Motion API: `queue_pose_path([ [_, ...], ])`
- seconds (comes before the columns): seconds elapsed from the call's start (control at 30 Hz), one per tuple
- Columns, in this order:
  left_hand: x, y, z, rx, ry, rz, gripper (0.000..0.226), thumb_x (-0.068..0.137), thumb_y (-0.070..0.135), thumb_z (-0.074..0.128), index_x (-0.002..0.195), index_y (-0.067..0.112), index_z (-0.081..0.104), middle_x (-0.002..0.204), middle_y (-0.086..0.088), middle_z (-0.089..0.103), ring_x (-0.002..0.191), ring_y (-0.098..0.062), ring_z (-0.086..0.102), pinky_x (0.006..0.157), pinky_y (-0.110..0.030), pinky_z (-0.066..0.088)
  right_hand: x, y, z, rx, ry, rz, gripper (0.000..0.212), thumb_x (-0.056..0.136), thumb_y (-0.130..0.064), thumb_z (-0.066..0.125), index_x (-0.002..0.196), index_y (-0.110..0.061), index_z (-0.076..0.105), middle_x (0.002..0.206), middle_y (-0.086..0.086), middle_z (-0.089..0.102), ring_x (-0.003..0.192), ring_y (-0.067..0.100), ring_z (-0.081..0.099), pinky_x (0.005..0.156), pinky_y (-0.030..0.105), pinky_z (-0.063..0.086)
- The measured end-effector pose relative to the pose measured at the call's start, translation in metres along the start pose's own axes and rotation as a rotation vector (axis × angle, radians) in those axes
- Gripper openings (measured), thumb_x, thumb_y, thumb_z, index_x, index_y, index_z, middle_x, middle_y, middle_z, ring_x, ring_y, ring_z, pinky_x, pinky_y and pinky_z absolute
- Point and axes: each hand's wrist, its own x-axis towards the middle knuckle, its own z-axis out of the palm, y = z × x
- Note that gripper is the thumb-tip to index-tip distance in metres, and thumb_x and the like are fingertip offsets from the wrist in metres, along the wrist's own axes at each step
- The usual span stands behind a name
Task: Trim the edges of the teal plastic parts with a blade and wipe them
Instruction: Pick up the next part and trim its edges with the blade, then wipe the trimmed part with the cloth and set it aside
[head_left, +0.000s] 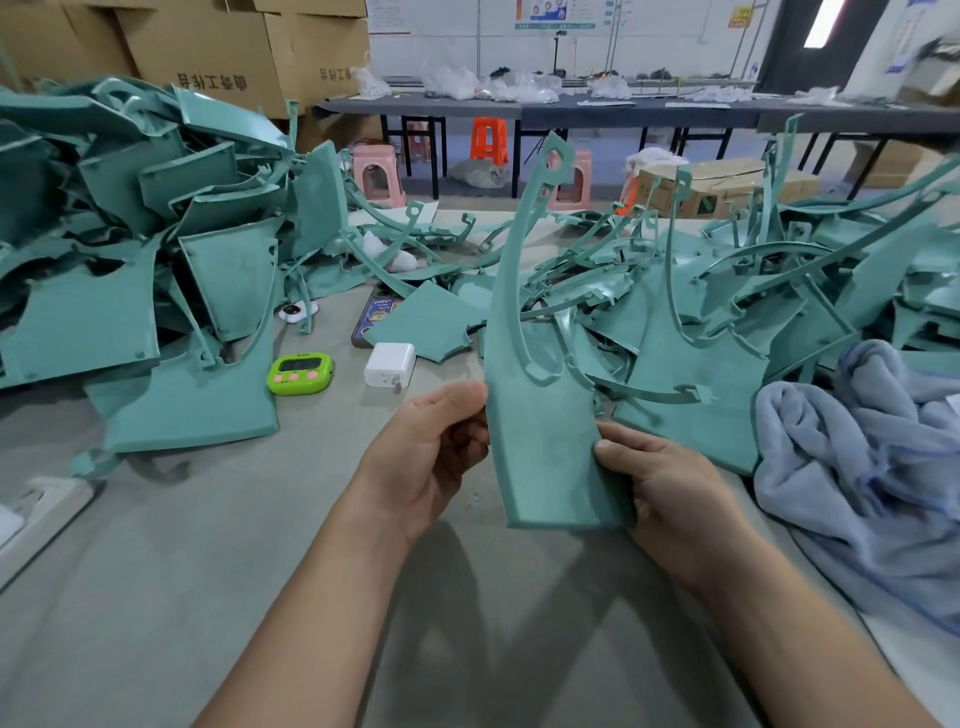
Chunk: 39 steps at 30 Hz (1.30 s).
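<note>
Left hand (423, 457) and right hand (670, 493) are gripping opposite edges of the upright teal part (540, 415) above bare table (208, 545) near its front edge.

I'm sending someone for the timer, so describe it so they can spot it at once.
Look at the big teal pile on the left of the table. At its near right edge lies the timer, just left of a white charger. It alone is lime green, with pink buttons.

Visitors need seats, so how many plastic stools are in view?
4: a pink stool by the left pile, a paler pink one behind it, an orange stool at the far table, another pink one behind the held part. Others may be hidden.
</note>
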Motion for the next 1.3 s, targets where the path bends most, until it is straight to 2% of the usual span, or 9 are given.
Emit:
queue_pose_path([
  [0.5,0.004,-0.001,0.000,-0.021,0.052,-0.058,0.021,0.077,0.026,0.069,0.089,0.010,0.078,0.080,-0.002,0.069,0.050,-0.003,0.055,0.047,-0.013,0.048,0.001,0.001,0.002,0.010,0.038,0.010,0.027,0.101,0.003,0.050,0.116,-0.001,0.071,0.107,0.016,0.077,0.088,0.024,0.077,0.068,0.030,0.063],
  [0.67,0.000,-0.008,-0.008,0.026,-0.067,-0.028,0.021,0.085,0.037,0.069,0.090,0.019,0.079,0.109,-0.006,0.067,0.101,-0.020,0.062,0.084,-0.032,0.059,0.007,0.011,0.012,0.168,0.031,-0.058,0.029,0.104,0.002,0.045,0.107,-0.004,0.073,0.108,0.014,0.078,0.093,0.022,0.077,0.076,0.030,0.062],
  [0.73,-0.003,-0.011,-0.010,0.086,-0.194,-0.007,0.034,0.090,0.038,0.069,0.118,0.019,0.074,0.133,-0.003,0.064,0.121,-0.021,0.060,0.097,-0.038,0.055,0.008,0.014,0.019,0.145,0.027,-0.104,0.027,0.105,0.000,0.044,0.118,-0.003,0.067,0.113,0.012,0.077,0.099,0.022,0.075,0.082,0.030,0.060],
  [0.8,-0.003,-0.017,-0.004,0.151,-0.215,-0.007,0.049,0.091,0.030,0.071,0.136,0.013,0.061,0.136,-0.008,0.066,0.122,-0.024,0.064,0.097,-0.039,0.056,0.007,0.018,0.020,-0.043,0.031,-0.175,0.022,0.104,-0.001,0.050,0.119,-0.004,0.065,0.112,0.014,0.076,0.100,0.026,0.074,0.082,0.035,0.060],
  [0.97,0.002,-0.039,0.018,0.140,0.133,0.028,0.026,0.090,-0.001,0.062,0.114,0.004,0.070,0.112,-0.013,0.076,0.098,-0.027,0.075,0.076,-0.039,0.063,-0.022,0.005,0.011,-0.817,-0.008,-0.249,0.011,0.093,-0.009,0.065,0.094,-0.017,0.073,0.074,-0.001,0.074,0.060,0.017,0.067,0.061,0.031,0.053],
  [1.07,0.005,-0.043,0.018,0.230,0.135,0.064,0.025,0.090,-0.004,0.063,0.109,0.010,0.073,0.109,-0.006,0.078,0.100,-0.022,0.074,0.076,-0.032,0.058,-0.042,-0.032,-0.014,-1.111,0.307,-0.569,0.015,0.088,-0.025,0.065,0.076,-0.031,0.072,0.064,-0.016,0.070,0.053,0.005,0.061,0.052,0.019,0.045],
  [1.17,0.009,-0.043,0.016,0.400,0.148,0.127,0.022,0.081,0.007,0.075,0.095,0.024,0.080,0.103,0.000,0.079,0.098,-0.018,0.074,0.082,-0.037,0.054,-0.053,-0.072,-0.061,-1.421,0.749,-0.844,0.015,0.082,-0.044,0.057,0.081,-0.033,0.067,0.076,-0.015,0.070,0.079,0.009,0.063,0.071,0.027,0.043],
  [1.23,0.008,-0.045,0.018,0.503,0.185,0.165,0.027,0.070,0.021,0.074,0.093,0.034,0.078,0.096,0.005,0.079,0.090,-0.013,0.074,0.080,-0.038,0.055,-0.054,-0.083,-0.095,-1.878,0.812,-0.588,0.034,0.080,-0.057,0.056,0.107,-0.036,0.060,0.108,-0.006,0.065,0.108,0.024,0.056,0.091,0.040,0.039],
  [1.3,0.006,-0.049,0.025,0.607,0.200,0.194,0.029,0.067,0.027,0.068,0.090,0.044,0.075,0.086,0.008,0.077,0.079,-0.009,0.072,0.072,-0.038,0.057,-0.051,-0.084,-0.120,-2.074,0.661,-0.197,0.059,0.084,-0.057,0.057,0.135,-0.031,0.043,0.130,0.000,0.056,0.122,0.028,0.049,0.101,0.043,0.037],
])
